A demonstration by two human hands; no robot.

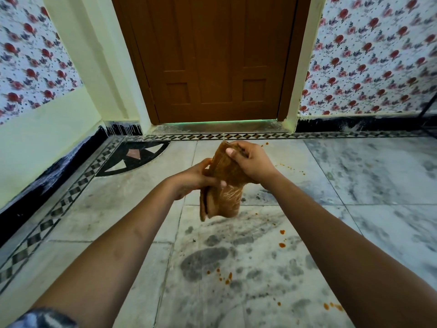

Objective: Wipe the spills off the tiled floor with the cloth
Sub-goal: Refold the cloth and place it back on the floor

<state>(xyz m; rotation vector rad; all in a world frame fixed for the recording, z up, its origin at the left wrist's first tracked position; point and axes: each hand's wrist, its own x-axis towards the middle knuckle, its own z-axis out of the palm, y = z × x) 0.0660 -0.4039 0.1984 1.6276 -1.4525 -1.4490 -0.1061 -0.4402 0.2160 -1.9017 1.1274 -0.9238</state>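
Note:
A folded brown cloth [224, 192] hangs in the air above the grey marbled tiled floor [354, 181]. My left hand [196, 179] grips its left edge near the middle. My right hand [250, 162] holds its upper end, thumb across the top. Small orange spills dot the floor: drops [282, 238] right of the cloth's lower end, a cluster [224, 276] nearer me, more spots [332, 306] at the lower right, and fine specks [292, 168] beyond my right wrist.
A shut brown wooden door [212, 58] stands straight ahead above a stone threshold. Flowered wallpaper covers both side walls. A patterned black-and-white border [71, 192] runs along the floor's left and far edges. A dark thin leg [429, 102] shows at far right.

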